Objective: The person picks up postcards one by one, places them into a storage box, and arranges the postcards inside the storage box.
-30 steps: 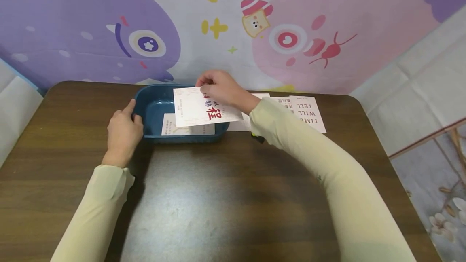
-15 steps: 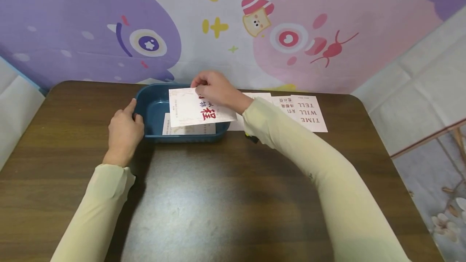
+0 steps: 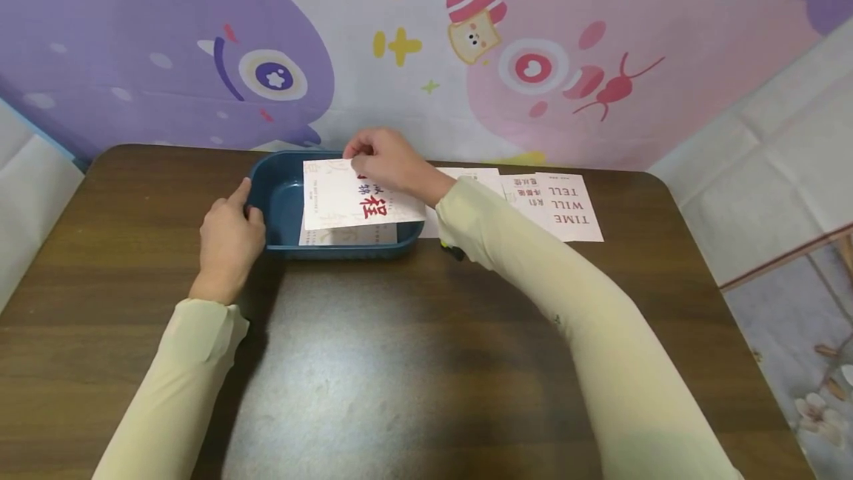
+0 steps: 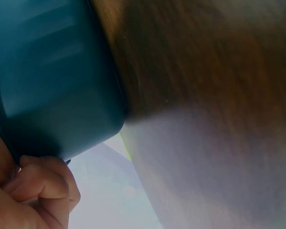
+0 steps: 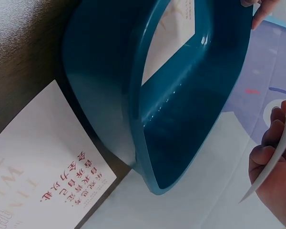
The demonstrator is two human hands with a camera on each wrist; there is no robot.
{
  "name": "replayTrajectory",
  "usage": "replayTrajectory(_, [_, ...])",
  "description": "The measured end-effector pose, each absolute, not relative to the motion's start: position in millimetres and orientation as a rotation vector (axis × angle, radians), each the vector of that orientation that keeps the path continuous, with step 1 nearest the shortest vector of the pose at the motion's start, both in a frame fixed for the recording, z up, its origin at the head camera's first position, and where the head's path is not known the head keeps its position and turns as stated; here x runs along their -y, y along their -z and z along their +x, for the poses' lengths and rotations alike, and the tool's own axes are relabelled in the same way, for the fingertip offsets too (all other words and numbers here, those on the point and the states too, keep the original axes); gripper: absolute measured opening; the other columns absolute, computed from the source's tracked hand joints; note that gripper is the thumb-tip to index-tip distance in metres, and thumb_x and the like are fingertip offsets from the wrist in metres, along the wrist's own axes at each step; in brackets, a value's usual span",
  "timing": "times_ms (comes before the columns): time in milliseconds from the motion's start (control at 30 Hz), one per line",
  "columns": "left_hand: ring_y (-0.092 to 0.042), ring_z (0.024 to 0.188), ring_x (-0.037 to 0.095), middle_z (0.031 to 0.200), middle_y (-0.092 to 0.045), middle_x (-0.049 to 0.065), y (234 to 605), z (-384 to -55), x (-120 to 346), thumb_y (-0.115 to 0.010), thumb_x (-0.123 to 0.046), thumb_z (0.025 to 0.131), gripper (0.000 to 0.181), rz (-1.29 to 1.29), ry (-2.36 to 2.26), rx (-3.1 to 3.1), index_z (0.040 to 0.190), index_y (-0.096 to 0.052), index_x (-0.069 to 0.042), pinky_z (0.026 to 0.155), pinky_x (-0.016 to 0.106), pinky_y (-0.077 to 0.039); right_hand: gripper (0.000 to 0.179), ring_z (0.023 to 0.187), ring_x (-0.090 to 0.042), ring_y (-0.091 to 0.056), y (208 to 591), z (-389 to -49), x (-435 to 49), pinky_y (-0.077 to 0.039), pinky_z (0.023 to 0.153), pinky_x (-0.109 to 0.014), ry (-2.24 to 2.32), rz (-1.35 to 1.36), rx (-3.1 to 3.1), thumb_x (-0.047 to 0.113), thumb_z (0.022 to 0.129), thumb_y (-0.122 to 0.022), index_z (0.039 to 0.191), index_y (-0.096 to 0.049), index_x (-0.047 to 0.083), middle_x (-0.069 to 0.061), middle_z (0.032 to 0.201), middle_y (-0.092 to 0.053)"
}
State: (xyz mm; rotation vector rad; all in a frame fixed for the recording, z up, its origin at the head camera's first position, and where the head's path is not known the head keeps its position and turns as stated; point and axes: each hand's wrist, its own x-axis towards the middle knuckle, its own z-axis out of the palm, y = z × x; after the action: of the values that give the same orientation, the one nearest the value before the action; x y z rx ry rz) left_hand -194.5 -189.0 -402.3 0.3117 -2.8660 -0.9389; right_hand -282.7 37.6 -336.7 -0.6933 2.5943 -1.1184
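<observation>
My right hand (image 3: 386,159) pinches a white card (image 3: 333,195) with red and dark characters by its far edge, holding it above a blue plastic bin (image 3: 276,195). In the right wrist view that card shows edge-on as a thin curved sheet beside my right hand (image 5: 276,167). Another printed card (image 3: 363,235) lies inside the bin, partly covered by the held one. At the bin's left end, my left hand (image 3: 229,243) grips the rim. Its curled fingers (image 4: 47,181) sit against the bin's outer wall in the left wrist view.
Several printed cards (image 3: 566,210) lie overlapping on the wooden table right of the bin, partly behind my right forearm. A small black and yellow object (image 3: 453,250) shows under that sleeve. A cartoon-print cloth (image 3: 426,117) stands behind the table.
My right hand has moved slightly left with the card, further over the bin. More of the table cards shows past the sleeve. My left hand has stayed at the rim.
</observation>
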Motion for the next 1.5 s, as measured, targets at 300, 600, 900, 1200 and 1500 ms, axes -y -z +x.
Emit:
replayTrajectory(300, [-0.048, 0.092, 0.045, 0.118, -0.05, 0.037, 403.0, -194.3, 189.4, -0.035, -0.013, 0.094, 0.052, 0.328, 0.941, 2.872, 0.146, -0.031, -0.007, 0.082, 0.057, -0.04, 0.019, 0.082, -0.013, -0.052, 342.3, -283.2, -29.1, -0.04, 0.076, -0.022, 1.094, -0.704, -2.606, 0.013, 0.089, -0.051, 0.1, -0.066, 0.009, -0.002, 0.09, -0.062])
replayTrajectory(600, [-0.046, 0.084, 0.041, 0.113, -0.051, 0.037, 402.0, -194.4, 190.2, -0.035, -0.011, 0.093, 0.052, 0.297, 0.942, 2.86, 0.144, -0.033, -0.004, 0.076, 0.055, -0.041, 0.019, 0.082, -0.013, -0.052, 347.3, -279.6, -23.0, -0.04, 0.076, -0.022, 1.099, -0.682, -2.565, 0.013, 0.091, -0.049, 0.101, -0.065, 0.009, -0.002, 0.089, -0.061])
replayTrajectory(900, [-0.046, 0.082, 0.04, 0.11, -0.052, 0.038, 404.2, -194.8, 190.7, -0.035, -0.011, 0.092, 0.052, 0.28, 0.946, 2.845, 0.144, -0.035, -0.004, 0.074, 0.055, -0.04, 0.018, 0.079, -0.013, -0.053, 353.0, -283.2, -19.2, -0.04, 0.074, -0.022, 1.088, -0.692, -2.575, 0.012, 0.091, -0.05, 0.1, -0.065, 0.008, -0.002, 0.086, -0.061])
replayTrajectory(1200, [-0.048, 0.083, 0.041, 0.11, -0.052, 0.037, 403.3, -194.6, 190.7, -0.035, -0.012, 0.092, 0.052, 0.284, 0.933, 2.857, 0.144, -0.034, -0.004, 0.074, 0.055, -0.041, 0.02, 0.08, -0.014, -0.053, 360.0, -286.4, -16.0, -0.041, 0.076, -0.023, 1.09, -0.666, -2.553, 0.014, 0.093, -0.049, 0.105, -0.064, 0.007, -0.003, 0.091, -0.061])
replayTrajectory(1500, [-0.048, 0.083, 0.04, 0.111, -0.052, 0.037, 403.7, -195.3, 191.1, -0.035, -0.012, 0.093, 0.052, 0.288, 0.946, 2.864, 0.144, -0.033, -0.005, 0.075, 0.054, -0.041, 0.02, 0.082, -0.014, -0.053, 367.5, -289.2, -12.9, -0.041, 0.076, -0.023, 1.089, -0.657, -2.545, 0.014, 0.092, -0.05, 0.105, -0.064, 0.007, -0.003, 0.094, -0.061])
